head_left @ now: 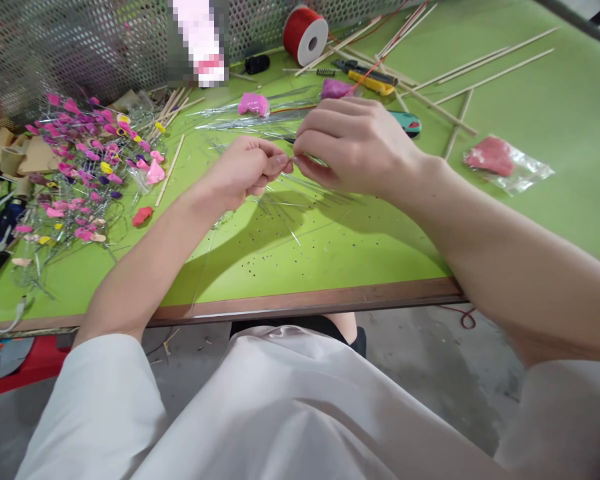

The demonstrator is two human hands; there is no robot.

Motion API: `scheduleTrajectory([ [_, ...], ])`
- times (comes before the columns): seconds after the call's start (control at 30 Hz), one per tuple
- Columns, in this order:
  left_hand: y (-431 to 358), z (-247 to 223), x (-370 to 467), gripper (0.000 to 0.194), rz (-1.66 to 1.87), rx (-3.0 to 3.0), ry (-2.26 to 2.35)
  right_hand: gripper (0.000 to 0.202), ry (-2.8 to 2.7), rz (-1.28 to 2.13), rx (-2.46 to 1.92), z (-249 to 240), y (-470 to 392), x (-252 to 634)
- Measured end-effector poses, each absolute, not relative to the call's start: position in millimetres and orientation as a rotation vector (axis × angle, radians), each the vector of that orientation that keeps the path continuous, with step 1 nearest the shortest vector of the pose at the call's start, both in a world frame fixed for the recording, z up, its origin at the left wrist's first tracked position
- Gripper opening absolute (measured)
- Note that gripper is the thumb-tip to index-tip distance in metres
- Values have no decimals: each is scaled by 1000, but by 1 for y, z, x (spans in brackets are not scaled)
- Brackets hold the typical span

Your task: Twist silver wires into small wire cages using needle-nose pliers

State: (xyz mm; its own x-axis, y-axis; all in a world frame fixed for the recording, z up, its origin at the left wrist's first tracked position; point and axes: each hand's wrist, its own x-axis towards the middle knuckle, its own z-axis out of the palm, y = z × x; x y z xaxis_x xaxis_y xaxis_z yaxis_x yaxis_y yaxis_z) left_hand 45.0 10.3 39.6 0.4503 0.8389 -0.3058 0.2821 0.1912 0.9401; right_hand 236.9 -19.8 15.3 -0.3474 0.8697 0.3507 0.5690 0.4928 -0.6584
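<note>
My left hand [253, 167] is closed in a pinch over the middle of the green table [320, 253]. Facing it, my right hand [345, 143] has its thumb and fingertips pressed together. The fingertips of both hands nearly meet around something tiny, too small to make out. Thin clear and silvery strands [290, 200] lie beneath and behind the hands. Beyond them are a bright pink lump [253, 104] in plastic and a purple lump [336, 89].
Pink, purple and yellow pieces on wires [85, 153] are heaped at the left. Farther back lie a red ribbon spool [305, 36], yellow-handled pliers [373, 83] and wooden sticks [465, 127]. A bagged coral lump [491, 156] is at the right.
</note>
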Motion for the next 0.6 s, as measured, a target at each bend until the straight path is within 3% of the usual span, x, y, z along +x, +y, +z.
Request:
scheduleTrajectory([
  [0.1,8,44,43,47,490,1354,1091,28,-2280,171,-1181,14,-17,239],
  [0.23,5,48,42,45,462,1338,1065,30,-2388,-28,-1157,16,-16,242],
  [0.6,6,42,44,37,438,1494,1181,12,-2369,247,-1152,21,-16,245],
])
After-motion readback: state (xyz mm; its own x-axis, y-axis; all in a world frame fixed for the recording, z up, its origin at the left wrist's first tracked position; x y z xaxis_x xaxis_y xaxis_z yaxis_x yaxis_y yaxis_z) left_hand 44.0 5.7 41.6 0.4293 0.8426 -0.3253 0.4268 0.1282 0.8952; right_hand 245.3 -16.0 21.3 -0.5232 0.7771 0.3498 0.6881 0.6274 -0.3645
